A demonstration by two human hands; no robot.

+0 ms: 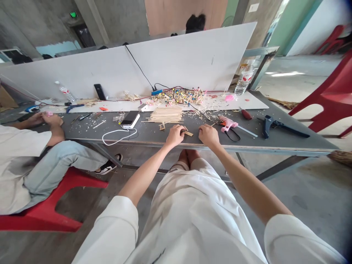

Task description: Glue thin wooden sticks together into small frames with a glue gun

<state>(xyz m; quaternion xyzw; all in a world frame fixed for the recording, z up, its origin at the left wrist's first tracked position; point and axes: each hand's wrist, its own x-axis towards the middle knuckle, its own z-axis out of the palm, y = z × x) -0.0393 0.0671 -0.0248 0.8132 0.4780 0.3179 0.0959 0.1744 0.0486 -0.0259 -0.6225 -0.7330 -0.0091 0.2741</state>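
My left hand (175, 136) rests at the table's front edge, fingers closed round something small and dark. A short flat wooden piece (188, 134) lies against its fingertips. To the right, my right hand (209, 135) is curled on the tabletop; whatever its fingers hold is hidden. Just beyond the left hand stands a small joined piece of sticks (162, 126). Behind that is a row of thin wooden sticks (166, 115). A pink hot glue gun (227, 123) with a glue stick in it lies right of my right hand.
A heap of colour-tipped sticks (178, 96) lies before the white partition (187, 55). A power bank (130, 119) with a white cable is on the left; a dark blue clamp-like tool (280, 127) and red-handled tool (246, 114) are on the right. Another person's hands (52, 119) work far left.
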